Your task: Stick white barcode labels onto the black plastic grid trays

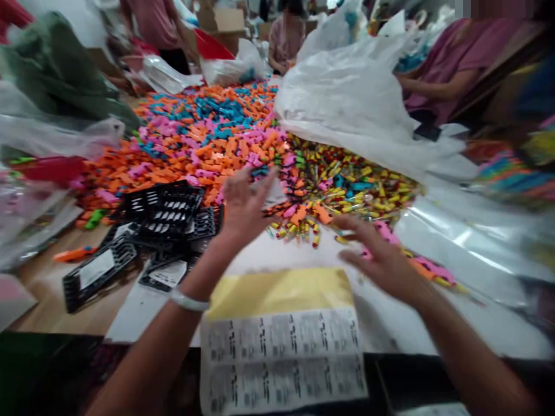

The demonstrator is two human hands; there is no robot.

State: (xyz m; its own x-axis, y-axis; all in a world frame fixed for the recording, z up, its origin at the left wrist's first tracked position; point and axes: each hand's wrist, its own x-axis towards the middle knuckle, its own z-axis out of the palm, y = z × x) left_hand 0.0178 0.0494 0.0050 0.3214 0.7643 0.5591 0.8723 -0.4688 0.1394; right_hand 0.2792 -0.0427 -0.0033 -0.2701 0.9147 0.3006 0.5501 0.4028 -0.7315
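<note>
The left hand (245,202) is raised, thumb apart from the fingers, beside a pale slip (276,195); blur means I cannot tell whether it pinches the slip. The right hand (375,251) is spread over the white tabletop (303,254), holding nothing visible. Between the forearms, nearer than both hands, lies a label sheet (284,361) with a yellow upper part; two rows of printed labels show, their dark characters too blurred to read. Left of the left hand, black plastic trays (162,211) carry white labels (96,268), likewise illegible. Beyond the hands spread orange, pink and blue toy pieces (225,147), with yellow-and-red pieces (368,185) to the right.
</note>
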